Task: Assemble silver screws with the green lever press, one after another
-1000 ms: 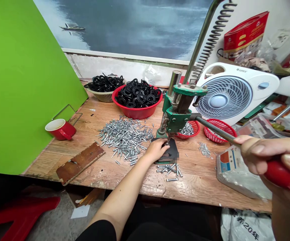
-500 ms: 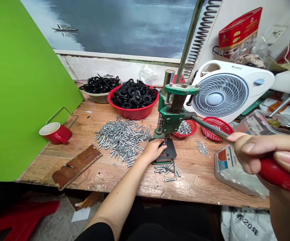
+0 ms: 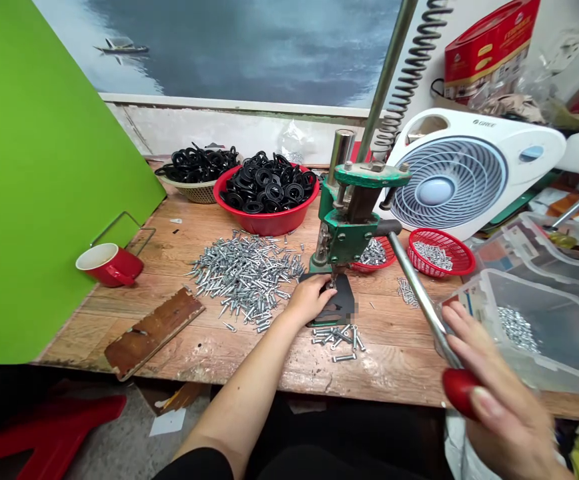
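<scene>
A green hand press [image 3: 352, 220] stands on the wooden bench [image 3: 179, 347], with a black base plate [image 3: 340, 308] under its ram. My left hand [image 3: 312, 298] rests at the ram with fingertips pinched on a small part I cannot make out. My right hand [image 3: 494, 393] is closed round the red grip [image 3: 458, 392] of the press lever [image 3: 417, 293], which slants down toward the bench's front edge. A heap of silver rivets [image 3: 247, 273] lies left of the press. A few loose rivets [image 3: 338, 339] lie in front of the plate.
Black rings fill a red bowl [image 3: 267, 223] and a woven basket [image 3: 197, 193] at the back. Two small red baskets [image 3: 437, 257] hold rivets. A white fan [image 3: 462, 177], clear plastic bins [image 3: 534, 327], a red cup [image 3: 112, 265], a wooden block [image 3: 154, 331] and a green board [image 3: 44, 167] surround the press.
My right hand has pulled the lever grip down and toward me, from a raised position at the right to low near the bench edge. My left hand stays at the ram.
</scene>
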Tool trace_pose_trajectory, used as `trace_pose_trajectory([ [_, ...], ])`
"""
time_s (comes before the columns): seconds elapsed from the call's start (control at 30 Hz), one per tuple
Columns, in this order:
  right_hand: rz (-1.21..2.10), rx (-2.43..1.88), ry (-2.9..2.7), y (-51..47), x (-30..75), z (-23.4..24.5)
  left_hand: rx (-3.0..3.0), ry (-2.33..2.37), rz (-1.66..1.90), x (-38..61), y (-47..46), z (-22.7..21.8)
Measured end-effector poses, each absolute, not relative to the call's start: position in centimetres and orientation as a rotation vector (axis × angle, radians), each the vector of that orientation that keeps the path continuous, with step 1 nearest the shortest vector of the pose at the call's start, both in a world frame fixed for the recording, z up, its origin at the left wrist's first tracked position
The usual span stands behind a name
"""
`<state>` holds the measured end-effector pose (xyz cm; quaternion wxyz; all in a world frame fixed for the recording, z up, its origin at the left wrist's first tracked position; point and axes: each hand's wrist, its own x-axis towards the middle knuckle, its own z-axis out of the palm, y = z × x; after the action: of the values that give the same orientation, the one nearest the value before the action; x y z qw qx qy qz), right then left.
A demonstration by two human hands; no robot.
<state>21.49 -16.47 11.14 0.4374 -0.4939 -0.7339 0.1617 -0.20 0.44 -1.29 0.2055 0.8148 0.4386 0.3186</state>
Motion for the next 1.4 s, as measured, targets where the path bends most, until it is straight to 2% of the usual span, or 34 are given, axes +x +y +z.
trace_pose_trajectory([
  [0.13,0.459,-1.399,-1.908,-16.9,21.3,8.3,2.275,1.242,0.869,-0.2,0.5,-1.2],
  [0.27,0.802,-1.582,-1.845,-15.2,21.4,9.9,2.297,1.237,0.848,-0.2,0.6,-1.2],
  [0.37,1.103,-1.688,-1.575,-12.9,20.4,11.0,2.302,1.226,0.865,-0.2,0.7,-1.4],
  [0.43,1.181,-1.789,-1.398,-11.8,19.5,10.8,2.298,1.227,0.867,-0.2,0.7,-1.6],
  [0.63,0.846,-1.744,-1.463,-11.6,18.3,7.3,2.289,1.200,0.896,-0.3,0.8,-2.0],
  [0.73,0.791,-1.712,-1.446,-10.8,18.3,4.5,2.273,1.191,0.886,-0.4,0.9,-2.0],
  [0.9,0.554,-1.585,-1.522,-5.8,17.6,-1.2,2.254,1.198,0.854,-0.5,1.0,-1.9],
  [1.03,0.370,-1.355,-1.564,-2.0,16.8,-3.3,2.249,1.208,0.851,-0.5,0.9,-1.8],
  [1.23,0.332,-1.456,-1.604,-5.0,16.6,-0.9,2.276,1.240,0.843,-0.3,0.6,-1.4],
  [1.33,0.212,-1.419,-1.659,-10.9,18.1,2.7,2.269,1.237,0.851,-0.3,0.4,-1.4],
  [1.4,0.189,-1.211,-1.813,-14.2,19.7,6.7,2.257,1.242,0.850,-0.4,0.3,-1.4],
])
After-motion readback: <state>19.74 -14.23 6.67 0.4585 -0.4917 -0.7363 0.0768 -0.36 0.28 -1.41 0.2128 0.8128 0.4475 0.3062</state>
